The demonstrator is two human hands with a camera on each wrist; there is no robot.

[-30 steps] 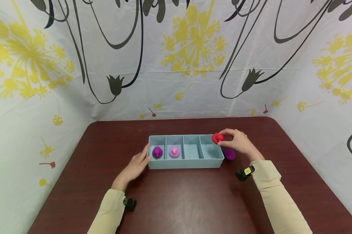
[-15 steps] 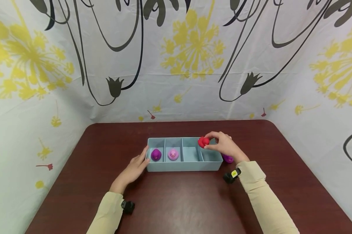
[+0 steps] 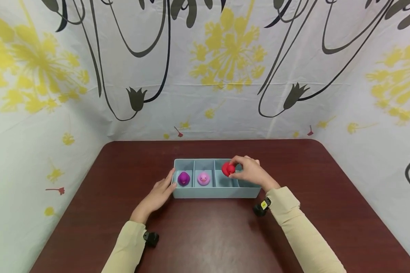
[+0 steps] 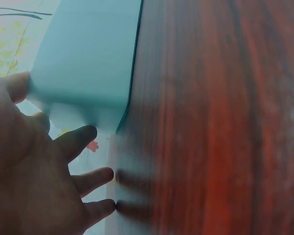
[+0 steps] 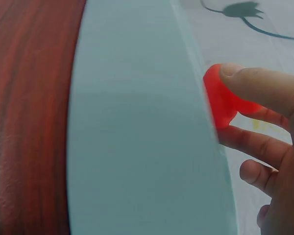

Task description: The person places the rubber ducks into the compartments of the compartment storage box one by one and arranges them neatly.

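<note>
My right hand (image 3: 252, 173) pinches a red rubber duck (image 3: 227, 169) between thumb and fingers, low over the third compartment from the left of a light blue divided box (image 3: 216, 193). In the right wrist view the red duck (image 5: 219, 98) shows at the box's upper edge, partly behind the wall. At the box's left end rests my left hand (image 3: 160, 194), fingers extended and spread along the end wall. A purple duck (image 3: 183, 179) sits in the leftmost compartment. The second compartment holds a pink duck (image 3: 203, 178). My right hand partly covers the rightmost compartment.
The box stands on a dark reddish-brown table (image 3: 205, 235) with rounded far corners. Behind and beside the table hangs a white cloth (image 3: 177, 76) printed with flowers. A black wrist camera (image 3: 260, 208) sits on the right wrist, another camera (image 3: 151, 239) on the left.
My right hand has carried the red duck leftward, from the box's right end to over the third compartment. A purple toy right of the box is now hidden. The left hand stays put.
</note>
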